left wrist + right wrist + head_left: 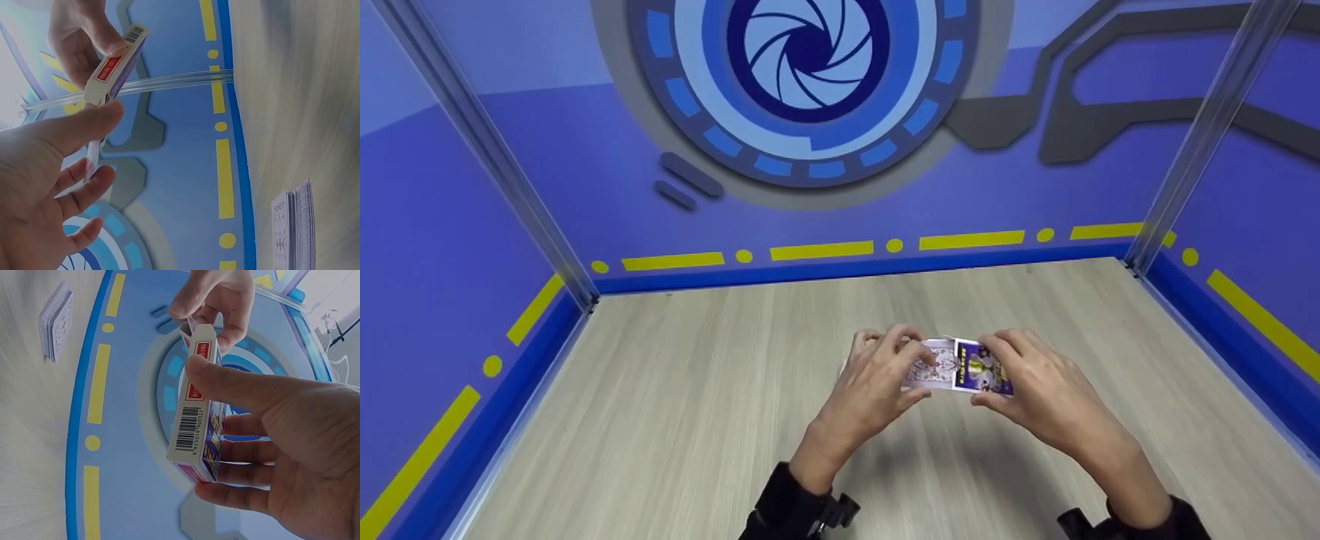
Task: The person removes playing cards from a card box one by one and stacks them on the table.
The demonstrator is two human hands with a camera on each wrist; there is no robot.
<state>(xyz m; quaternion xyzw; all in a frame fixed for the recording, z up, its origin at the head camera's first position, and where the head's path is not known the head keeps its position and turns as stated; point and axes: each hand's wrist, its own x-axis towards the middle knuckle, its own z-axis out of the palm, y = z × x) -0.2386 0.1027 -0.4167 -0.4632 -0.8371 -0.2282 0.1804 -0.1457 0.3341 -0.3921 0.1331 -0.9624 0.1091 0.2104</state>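
A purple playing-card box [982,367] is held above the table by my right hand [1046,386], its thumb on the barcoded narrow side [190,427] and its fingers on the opposite side. From the box's left end some patterned playing cards [936,366] stick out partway. My left hand [874,382] pinches these cards between thumb and forefinger, while its other fingers are spread. How many cards are in this bunch I cannot tell. On the table lies a stack of playing cards [295,230], also visible in the right wrist view; in the head view my left hand mostly hides it.
The pale wood-grain tabletop [697,420] lies beneath both hands. Blue printed panels [825,225] enclose it at the back and both sides, with metal posts [1207,127] at the back corners. Each wrist wears a black strap with a camera [836,510].
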